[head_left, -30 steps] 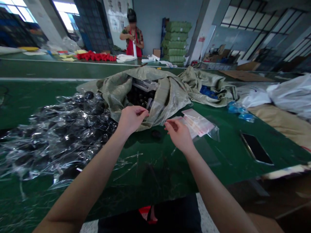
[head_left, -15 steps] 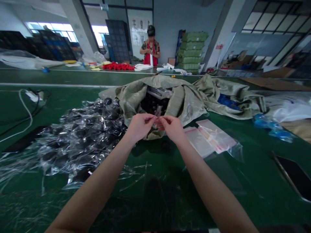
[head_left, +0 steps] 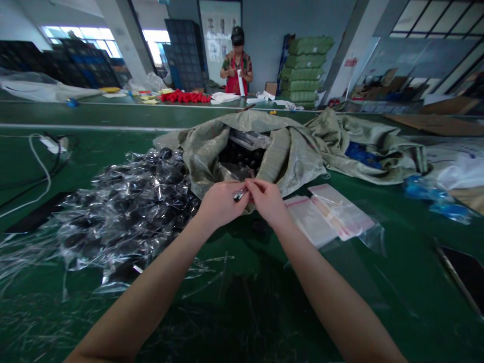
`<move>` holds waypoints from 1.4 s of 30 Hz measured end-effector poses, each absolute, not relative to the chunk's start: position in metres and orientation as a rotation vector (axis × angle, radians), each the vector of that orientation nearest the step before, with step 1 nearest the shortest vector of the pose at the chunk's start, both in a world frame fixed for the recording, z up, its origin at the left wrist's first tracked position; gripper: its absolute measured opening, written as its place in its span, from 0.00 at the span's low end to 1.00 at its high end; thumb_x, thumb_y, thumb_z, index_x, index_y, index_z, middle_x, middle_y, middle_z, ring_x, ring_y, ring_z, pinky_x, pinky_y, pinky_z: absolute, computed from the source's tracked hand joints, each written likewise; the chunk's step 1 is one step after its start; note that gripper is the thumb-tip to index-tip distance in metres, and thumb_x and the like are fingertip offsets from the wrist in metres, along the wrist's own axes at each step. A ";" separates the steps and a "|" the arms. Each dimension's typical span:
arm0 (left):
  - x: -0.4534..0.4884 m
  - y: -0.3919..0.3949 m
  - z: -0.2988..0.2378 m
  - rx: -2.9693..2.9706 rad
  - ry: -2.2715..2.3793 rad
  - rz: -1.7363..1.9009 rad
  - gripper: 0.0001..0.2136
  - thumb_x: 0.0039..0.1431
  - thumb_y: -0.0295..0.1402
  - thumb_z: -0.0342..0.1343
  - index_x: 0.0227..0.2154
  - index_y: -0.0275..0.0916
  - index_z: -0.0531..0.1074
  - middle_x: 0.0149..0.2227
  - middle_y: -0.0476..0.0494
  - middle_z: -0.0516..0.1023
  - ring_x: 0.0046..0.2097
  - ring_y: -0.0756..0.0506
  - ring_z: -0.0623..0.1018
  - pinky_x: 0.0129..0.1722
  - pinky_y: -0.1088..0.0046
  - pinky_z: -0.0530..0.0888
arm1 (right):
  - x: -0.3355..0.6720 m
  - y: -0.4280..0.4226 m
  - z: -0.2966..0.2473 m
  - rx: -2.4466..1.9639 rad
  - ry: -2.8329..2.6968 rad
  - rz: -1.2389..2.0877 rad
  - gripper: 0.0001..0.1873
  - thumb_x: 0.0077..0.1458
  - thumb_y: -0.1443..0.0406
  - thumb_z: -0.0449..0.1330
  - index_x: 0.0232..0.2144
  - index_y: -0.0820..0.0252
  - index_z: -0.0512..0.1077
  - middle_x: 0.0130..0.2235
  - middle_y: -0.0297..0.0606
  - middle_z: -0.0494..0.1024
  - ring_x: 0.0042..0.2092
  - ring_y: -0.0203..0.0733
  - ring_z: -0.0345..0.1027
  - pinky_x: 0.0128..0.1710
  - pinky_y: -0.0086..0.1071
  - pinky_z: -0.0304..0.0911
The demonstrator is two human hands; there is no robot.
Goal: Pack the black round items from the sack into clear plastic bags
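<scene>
My left hand [head_left: 218, 205] is closed, its fingers curled around a clear plastic bag [head_left: 231, 171]. A small dark, shiny bit shows at its thumb side; I cannot make out what it is. Pressed against it, my right hand [head_left: 267, 202] pinches the bag's edge between thumb and fingers. Both hands are in front of an open woven sack [head_left: 212, 138] with black round pieces [head_left: 242, 159] inside. To the left lies a heap of black pieces in clear bags [head_left: 139, 206]. Flat clear bags with red edges [head_left: 340, 212] lie right of my right hand.
A dark piece [head_left: 259, 225] lies below my hands. Thin plastic strips [head_left: 207, 275] are scattered on the green table [head_left: 242, 322]. A phone [head_left: 463, 272] is at the right, cables [head_left: 47, 166] at the left. Across the table a person [head_left: 237, 65] handles a white strip.
My left hand has turned and closed further around the bag, and the two hands have come together. The bag's upper part now spreads above them. The view has tilted down slightly.
</scene>
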State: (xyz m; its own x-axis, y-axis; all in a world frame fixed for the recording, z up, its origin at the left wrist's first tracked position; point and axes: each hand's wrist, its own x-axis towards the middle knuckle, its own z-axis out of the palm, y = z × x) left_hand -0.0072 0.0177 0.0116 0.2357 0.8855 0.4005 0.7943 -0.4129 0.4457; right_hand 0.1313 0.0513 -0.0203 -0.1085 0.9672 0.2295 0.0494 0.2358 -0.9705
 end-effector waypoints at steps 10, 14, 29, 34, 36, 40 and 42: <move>-0.022 0.026 0.017 2.047 1.727 1.003 0.25 0.63 0.48 0.45 0.36 0.36 0.82 0.27 0.46 0.81 0.30 0.46 0.77 0.31 0.73 0.69 | 0.131 0.051 -0.014 -0.992 -1.276 1.312 0.12 0.59 0.63 0.55 0.36 0.59 0.79 0.33 0.40 0.82 0.35 0.42 0.78 0.36 0.37 0.76; -0.025 0.029 0.015 2.066 1.684 1.021 0.20 0.59 0.48 0.53 0.38 0.39 0.82 0.34 0.45 0.83 0.33 0.45 0.78 0.35 0.72 0.71 | 0.130 0.049 -0.013 -0.991 -1.345 1.331 0.14 0.57 0.66 0.53 0.37 0.58 0.79 0.33 0.38 0.83 0.36 0.42 0.78 0.37 0.37 0.76; -0.013 0.015 0.017 2.284 1.893 1.017 0.10 0.60 0.37 0.51 0.33 0.39 0.75 0.35 0.42 0.80 0.37 0.44 0.78 0.39 0.69 0.71 | 0.135 0.037 -0.010 -1.207 -1.696 0.562 0.14 0.58 0.59 0.56 0.29 0.57 0.79 0.30 0.41 0.81 0.32 0.47 0.76 0.33 0.38 0.69; -0.007 0.005 0.021 2.390 1.981 0.984 0.11 0.62 0.37 0.48 0.27 0.40 0.70 0.31 0.43 0.76 0.32 0.45 0.76 0.33 0.70 0.68 | 0.134 0.017 0.007 -1.360 -1.846 0.093 0.16 0.61 0.61 0.54 0.26 0.57 0.78 0.27 0.42 0.81 0.28 0.45 0.74 0.30 0.34 0.62; -0.006 0.001 0.023 2.413 1.988 1.002 0.10 0.62 0.37 0.48 0.27 0.40 0.68 0.30 0.45 0.75 0.31 0.46 0.75 0.31 0.71 0.67 | 0.134 0.009 0.014 -1.411 -1.882 -0.004 0.17 0.61 0.62 0.54 0.24 0.58 0.76 0.25 0.41 0.80 0.26 0.43 0.73 0.27 0.32 0.59; -0.006 -0.008 0.029 2.466 1.967 1.064 0.10 0.62 0.35 0.49 0.25 0.39 0.66 0.28 0.48 0.73 0.28 0.49 0.73 0.28 0.73 0.66 | 0.135 -0.002 0.024 -1.498 -1.917 -0.185 0.16 0.60 0.65 0.55 0.21 0.59 0.74 0.22 0.38 0.78 0.23 0.40 0.71 0.24 0.32 0.52; -0.006 -0.013 0.033 2.489 1.976 1.082 0.10 0.62 0.34 0.49 0.25 0.39 0.66 0.27 0.49 0.72 0.27 0.50 0.72 0.26 0.74 0.64 | 0.137 -0.006 0.028 -1.500 -1.904 -0.249 0.16 0.60 0.65 0.55 0.21 0.60 0.73 0.21 0.37 0.77 0.22 0.39 0.70 0.24 0.32 0.51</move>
State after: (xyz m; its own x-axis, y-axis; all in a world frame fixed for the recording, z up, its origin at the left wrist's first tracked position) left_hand -0.0060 -0.0129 0.0329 0.1099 0.7935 0.5986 0.9317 -0.2921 0.2161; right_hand 0.1369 -0.0056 0.0284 -0.0941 0.7809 0.6175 0.9136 0.3141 -0.2581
